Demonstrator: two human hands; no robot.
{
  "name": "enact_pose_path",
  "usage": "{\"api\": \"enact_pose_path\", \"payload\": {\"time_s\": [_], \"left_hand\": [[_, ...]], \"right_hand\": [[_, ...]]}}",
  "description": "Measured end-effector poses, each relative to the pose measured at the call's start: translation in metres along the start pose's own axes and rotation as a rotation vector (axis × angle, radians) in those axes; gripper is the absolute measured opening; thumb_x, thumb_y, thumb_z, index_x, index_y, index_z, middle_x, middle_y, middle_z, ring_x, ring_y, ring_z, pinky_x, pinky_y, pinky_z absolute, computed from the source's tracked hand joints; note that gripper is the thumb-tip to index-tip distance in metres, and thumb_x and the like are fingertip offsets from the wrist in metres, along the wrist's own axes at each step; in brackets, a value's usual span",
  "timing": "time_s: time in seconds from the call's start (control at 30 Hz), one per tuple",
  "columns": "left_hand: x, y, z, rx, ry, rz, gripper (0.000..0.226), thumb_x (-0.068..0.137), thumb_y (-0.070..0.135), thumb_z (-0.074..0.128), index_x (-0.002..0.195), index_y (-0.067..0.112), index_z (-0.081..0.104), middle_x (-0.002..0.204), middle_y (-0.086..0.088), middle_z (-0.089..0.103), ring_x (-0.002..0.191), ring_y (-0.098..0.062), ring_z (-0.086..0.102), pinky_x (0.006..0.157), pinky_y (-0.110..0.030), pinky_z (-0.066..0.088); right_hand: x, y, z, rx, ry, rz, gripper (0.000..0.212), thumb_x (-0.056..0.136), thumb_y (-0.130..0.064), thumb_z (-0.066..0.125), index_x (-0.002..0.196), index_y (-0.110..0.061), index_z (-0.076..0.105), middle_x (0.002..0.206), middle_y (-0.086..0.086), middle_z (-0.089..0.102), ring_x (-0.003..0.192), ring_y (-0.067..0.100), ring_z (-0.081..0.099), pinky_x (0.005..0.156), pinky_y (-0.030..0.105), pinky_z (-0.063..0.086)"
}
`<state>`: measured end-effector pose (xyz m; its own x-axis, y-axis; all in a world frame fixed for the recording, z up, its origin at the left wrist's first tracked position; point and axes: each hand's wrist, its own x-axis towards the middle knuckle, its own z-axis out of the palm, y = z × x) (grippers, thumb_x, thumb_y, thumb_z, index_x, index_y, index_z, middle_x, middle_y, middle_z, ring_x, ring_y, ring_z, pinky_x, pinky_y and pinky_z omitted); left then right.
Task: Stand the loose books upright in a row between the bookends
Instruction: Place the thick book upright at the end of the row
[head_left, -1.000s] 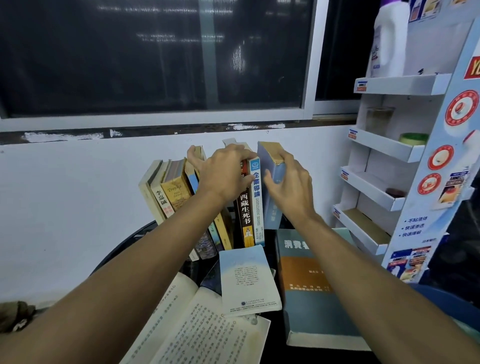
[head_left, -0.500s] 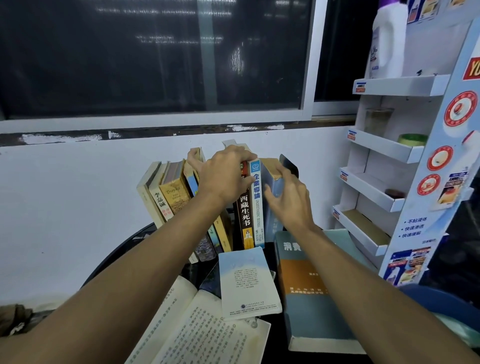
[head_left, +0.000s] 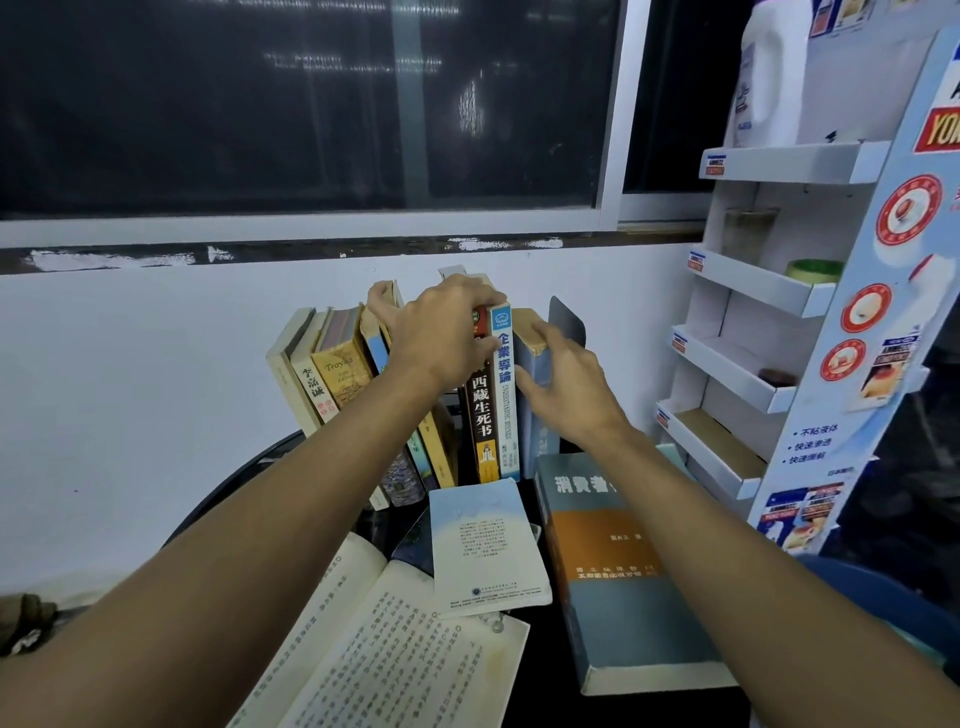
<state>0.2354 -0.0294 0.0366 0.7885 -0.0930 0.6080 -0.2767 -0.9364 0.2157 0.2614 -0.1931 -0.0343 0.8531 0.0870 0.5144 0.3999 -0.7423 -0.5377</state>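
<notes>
Left hand (head_left: 441, 332) clamped over tops of standing books (head_left: 488, 395), fingers curled. Right hand (head_left: 566, 389) spread flat against grey-blue end book (head_left: 535, 364), bookend (head_left: 567, 319) just behind. Loose books (head_left: 613, 561) flat on bench (head_left: 244, 480) beneath wrists.

The left hand (head_left: 441, 338) clamps the tops of the standing books (head_left: 488, 395); the right hand (head_left: 566, 395) presses a grey-blue book (head_left: 537, 364) beside the dark bookend (head_left: 569, 319). 3 books lie flat.
</notes>
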Motion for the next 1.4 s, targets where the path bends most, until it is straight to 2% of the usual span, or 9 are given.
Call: {"api": "enact_pose_path", "payload": {"time_s": [0.2, 0.43, 0.63, 0.73, 0.97, 1.03, 1.13, 1.27, 1.4], "left_hand": [[-0.002, 0.000, 0.000, -0.005, -0.001, -0.007, 0.039, 0.087, 0.038, 0.077, 0.124, 0.038, 0.066, 0.132, 0.012, 0.062, 0.124, -0.017, 0.058, 0.113, -0.062, 0.011], [-0.001, 0.003, -0.002, -0.038, -0.039, 0.007, 0.041, 0.090, 0.034, 0.076, 0.130, 0.034, 0.065, 0.137, 0.009, 0.059, 0.128, -0.019, 0.055, 0.111, -0.054, 0.021], [-0.002, 0.003, -0.003, -0.025, -0.024, 0.032, 0.043, 0.090, 0.034, 0.076, 0.131, 0.032, 0.064, 0.137, 0.009, 0.060, 0.127, -0.018, 0.056, 0.109, -0.049, 0.028], [-0.002, 0.002, 0.000, -0.016, -0.017, 0.024, 0.043, 0.088, 0.035, 0.077, 0.130, 0.034, 0.065, 0.138, 0.010, 0.059, 0.126, -0.019, 0.057, 0.111, -0.054, 0.027], [-0.003, 0.003, 0.001, 0.026, 0.012, 0.039, 0.042, 0.089, 0.036, 0.075, 0.130, 0.036, 0.064, 0.139, 0.013, 0.058, 0.126, -0.016, 0.056, 0.106, -0.047, 0.021], [-0.004, 0.003, 0.002, 0.013, 0.017, 0.049, 0.042, 0.088, 0.035, 0.077, 0.128, 0.035, 0.064, 0.137, 0.011, 0.059, 0.123, -0.017, 0.059, 0.110, -0.054, 0.021], [-0.005, 0.006, 0.000, -0.019, -0.002, 0.050, 0.044, 0.090, 0.029, 0.076, 0.132, 0.029, 0.064, 0.140, 0.006, 0.057, 0.125, -0.018, 0.057, 0.107, -0.044, 0.018], [-0.004, 0.006, 0.001, -0.074, -0.046, 0.084, 0.048, 0.091, 0.024, 0.074, 0.137, 0.023, 0.059, 0.140, 0.000, 0.056, 0.128, -0.021, 0.053, 0.105, -0.040, 0.039], [-0.005, 0.002, 0.007, -0.064, -0.111, 0.045, 0.058, 0.088, 0.030, 0.075, 0.142, 0.029, 0.053, 0.152, -0.001, 0.046, 0.141, -0.024, 0.040, 0.115, -0.060, 0.032]], "right_hand": [[-0.003, -0.004, -0.012, 0.028, -0.104, 0.013, 0.060, 0.101, -0.044, 0.052, 0.152, -0.028, 0.024, 0.139, 0.009, 0.055, 0.115, 0.025, 0.060, 0.087, 0.035, 0.050], [-0.002, 0.001, -0.024, 0.134, -0.359, -0.059, 0.089, 0.090, -0.014, 0.070, 0.148, -0.050, 0.013, 0.138, 0.002, 0.052, 0.119, 0.018, 0.057, 0.097, 0.037, 0.054], [0.000, 0.014, -0.028, 0.158, -0.386, -0.048, 0.088, 0.093, -0.017, 0.070, 0.150, -0.054, 0.014, 0.134, -0.007, 0.056, 0.107, 0.001, 0.061, 0.081, 0.016, 0.054], [0.002, 0.018, -0.028, 0.143, -0.380, -0.054, 0.084, 0.096, -0.016, 0.066, 0.151, -0.052, 0.015, 0.131, -0.012, 0.052, 0.113, 0.005, 0.057, 0.088, 0.023, 0.054], [-0.004, 0.020, -0.020, 0.148, -0.289, -0.075, 0.070, 0.099, -0.015, 0.061, 0.150, -0.043, 0.022, 0.128, -0.010, 0.050, 0.113, 0.007, 0.052, 0.076, 0.012, 0.053], [-0.006, 0.017, -0.019, 0.135, -0.265, -0.074, 0.068, 0.100, -0.016, 0.059, 0.149, -0.043, 0.021, 0.128, -0.010, 0.049, 0.113, 0.006, 0.052, 0.080, 0.018, 0.056], [-0.014, 0.011, -0.019, 0.159, -0.239, -0.072, 0.068, 0.101, -0.017, 0.057, 0.149, -0.046, 0.019, 0.135, -0.005, 0.053, 0.112, 0.007, 0.055, 0.086, 0.031, 0.057], [-0.024, 0.010, -0.020, 0.165, -0.244, -0.056, 0.078, 0.100, -0.020, 0.059, 0.152, -0.047, 0.008, 0.136, -0.001, 0.055, 0.110, 0.008, 0.058, 0.086, 0.038, 0.058], [-0.033, 0.010, -0.031, 0.119, -0.231, -0.037, 0.080, 0.099, -0.025, 0.061, 0.156, -0.036, 0.005, 0.145, 0.000, 0.050, 0.113, 0.004, 0.052, 0.092, 0.034, 0.054]]}}
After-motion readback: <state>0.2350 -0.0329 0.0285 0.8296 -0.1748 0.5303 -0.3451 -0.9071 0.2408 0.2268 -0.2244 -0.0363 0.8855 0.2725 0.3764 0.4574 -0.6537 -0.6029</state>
